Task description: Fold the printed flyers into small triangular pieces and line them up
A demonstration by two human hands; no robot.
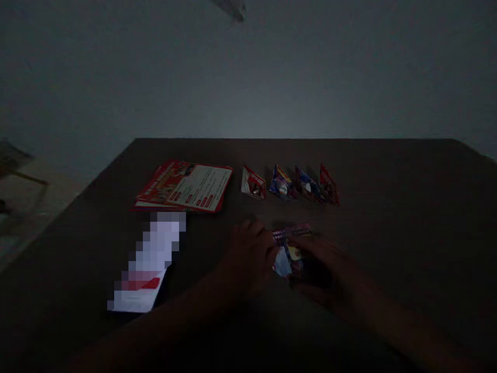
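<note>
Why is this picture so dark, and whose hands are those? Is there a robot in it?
There's no robot here! A person wears a camera on their head, and it looks forward and down, so we see almost what they see. There is just this one picture, and the light is dim. The left hand and right hand are at a small, colourful folded paper; it's too dark to see exactly how the fingers grip it. Beyond them, four folded pieces sit in a row on the table. To the left are a stack of printed sheets and a glowing screen, partly blurred out.
</note>
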